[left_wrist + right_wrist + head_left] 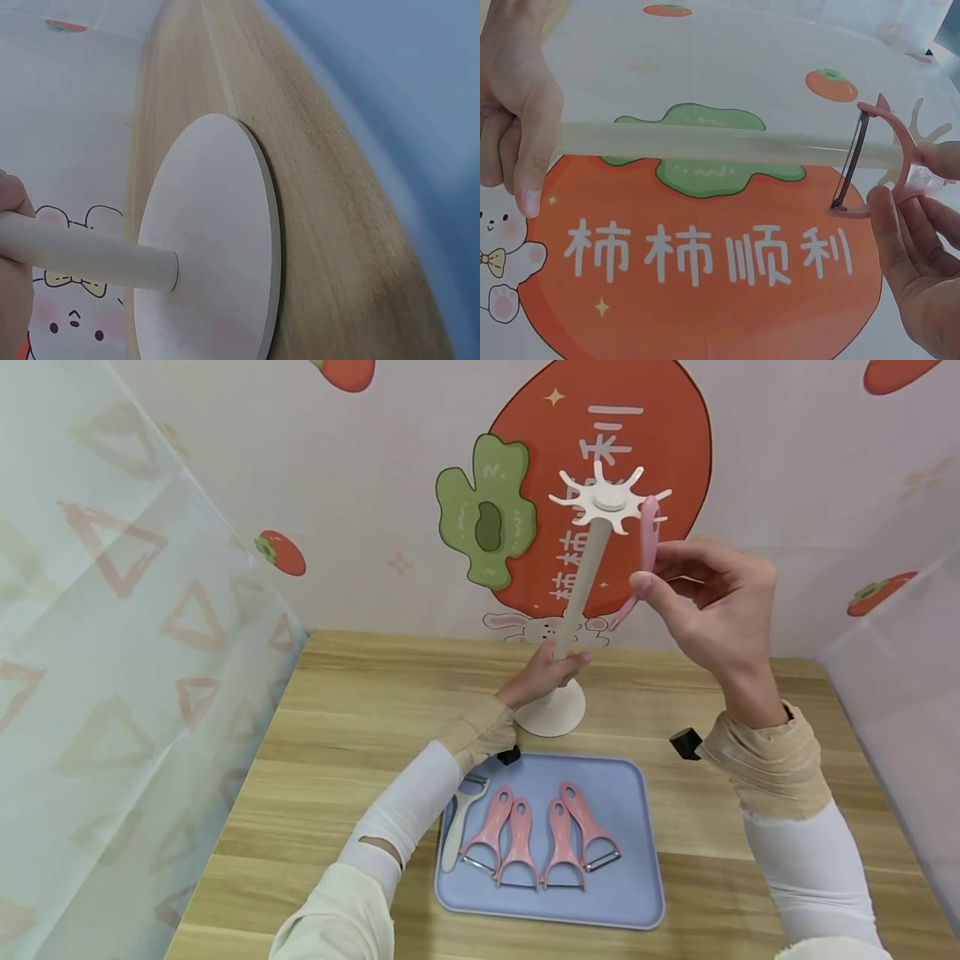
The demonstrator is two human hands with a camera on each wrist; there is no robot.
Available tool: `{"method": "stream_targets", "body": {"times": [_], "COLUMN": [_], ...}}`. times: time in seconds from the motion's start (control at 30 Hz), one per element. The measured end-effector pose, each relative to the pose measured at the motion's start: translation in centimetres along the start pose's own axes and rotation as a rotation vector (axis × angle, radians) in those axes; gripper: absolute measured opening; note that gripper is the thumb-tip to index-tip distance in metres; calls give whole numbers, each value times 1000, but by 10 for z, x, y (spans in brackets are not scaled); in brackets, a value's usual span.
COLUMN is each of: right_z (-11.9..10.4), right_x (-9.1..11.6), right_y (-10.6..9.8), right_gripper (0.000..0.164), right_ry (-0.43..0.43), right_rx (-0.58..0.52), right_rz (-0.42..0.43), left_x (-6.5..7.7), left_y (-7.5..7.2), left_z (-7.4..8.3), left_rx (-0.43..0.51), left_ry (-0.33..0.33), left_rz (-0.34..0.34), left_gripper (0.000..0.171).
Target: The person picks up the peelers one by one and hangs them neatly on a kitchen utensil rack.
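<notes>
My left hand (543, 678) grips the pole (588, 578) of a white stand low down, just above its round base (555, 714). The same base (210, 217) stands flat on the wood in the left wrist view. A ring of curved hooks (606, 497) tops the pole. Beside those hooks, my right hand (723, 597) pinches a pink peeler (649, 539) between thumb and fingers, its handle up and its blade end down. The handle's holed end overlaps the hook tips; I cannot tell whether a hook passes through. The metal blade (850, 159) shows in the right wrist view.
A blue tray (630, 827) lies on the wooden table (337, 760) in front of the stand. It holds several pink peelers (519, 839) and one white peeler (453, 837) at its left side. A printed backdrop (375, 493) rises behind the table.
</notes>
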State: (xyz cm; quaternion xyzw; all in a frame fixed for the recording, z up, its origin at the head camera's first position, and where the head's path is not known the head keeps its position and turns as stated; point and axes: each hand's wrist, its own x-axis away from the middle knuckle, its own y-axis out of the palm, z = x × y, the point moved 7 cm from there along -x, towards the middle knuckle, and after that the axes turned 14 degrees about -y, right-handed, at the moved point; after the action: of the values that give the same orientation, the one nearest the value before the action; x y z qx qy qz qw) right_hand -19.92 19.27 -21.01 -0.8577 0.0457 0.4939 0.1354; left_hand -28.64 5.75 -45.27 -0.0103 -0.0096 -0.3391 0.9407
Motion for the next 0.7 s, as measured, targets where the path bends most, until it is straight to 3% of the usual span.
{"method": "stream_targets", "body": {"times": [0.33,0.7], "right_z": [1,3], "right_x": [0,1], "right_y": [2,8], "right_gripper": [24,23], "right_ry": [-7,-10], "right_rx": [-8,-29], "right_rz": [-3,-6], "left_x": [-1,1], "left_y": [-1,0], "left_z": [1,1], "left_rx": [6,40], "left_ry": [3,-5], "left_rz": [-1,-5], "left_gripper": [19,23]}}
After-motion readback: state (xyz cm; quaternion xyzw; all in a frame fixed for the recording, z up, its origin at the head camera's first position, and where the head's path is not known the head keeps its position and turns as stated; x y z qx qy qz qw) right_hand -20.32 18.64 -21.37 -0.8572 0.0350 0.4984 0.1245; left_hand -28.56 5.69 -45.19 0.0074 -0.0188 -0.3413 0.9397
